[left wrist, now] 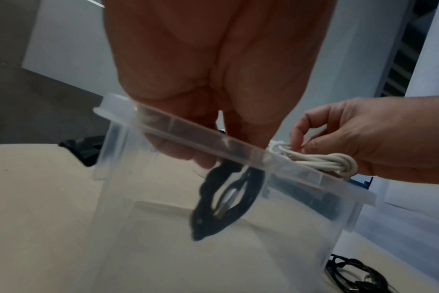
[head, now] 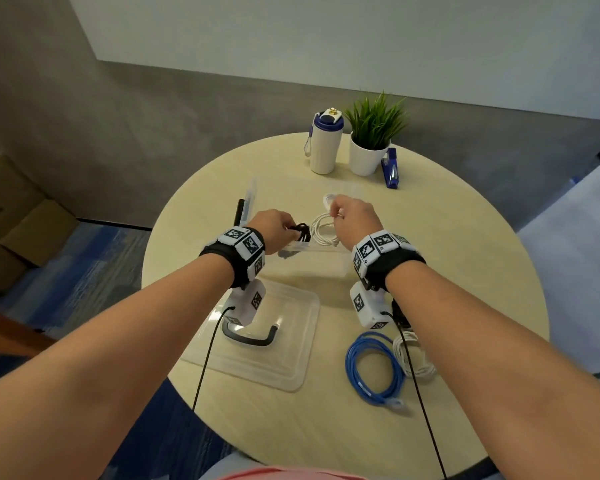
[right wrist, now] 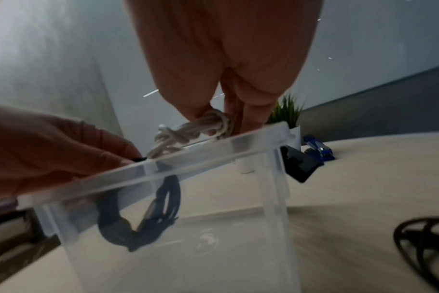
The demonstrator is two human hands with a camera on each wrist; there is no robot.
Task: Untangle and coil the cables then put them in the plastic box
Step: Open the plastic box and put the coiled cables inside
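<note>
The clear plastic box [head: 312,252] stands open in the middle of the round table. My left hand [head: 274,228] pinches a coiled black cable [head: 300,231], which hangs inside the box [left wrist: 226,200] below the rim [left wrist: 178,126]. My right hand [head: 352,216] pinches a coiled white cable [head: 323,232] just above the box's rim; the white coil [right wrist: 188,130] sits at the fingertips. A blue coiled cable [head: 374,367] and another white coil [head: 414,355] lie on the table at the near right.
The box's clear lid [head: 260,336] with a black handle lies in front of the box. At the table's far side stand a white bottle [head: 324,143], a potted plant [head: 369,140] and a blue stapler [head: 390,169]. Another black coil [right wrist: 424,245] lies right of the box.
</note>
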